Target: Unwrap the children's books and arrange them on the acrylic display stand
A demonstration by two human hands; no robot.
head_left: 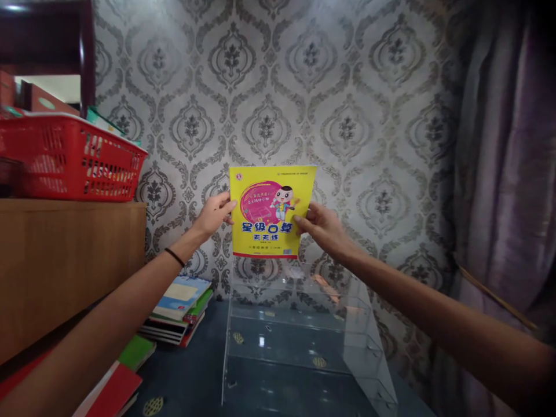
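A yellow workbook (260,197) with a pink circle and a cartoon child on its cover is held upright in front of me. My left hand (216,214) grips its left edge, thumb on the cover and fingers behind. My right hand (321,229) pinches the right edge lower down, its thumb on the front. Below the workbook stands a clear acrylic stepped rack (286,347) with several tiers. The workbook's lower edge overlaps the rack's top in view; I cannot tell whether they touch.
Stacked books (182,304) lie on the dark blue surface to the left, with more books (115,388) nearer me. A red plastic basket (82,156) sits on a wooden cabinet (73,260) at left. Patterned wallpaper covers the wall behind; a curtain (495,202) hangs at right.
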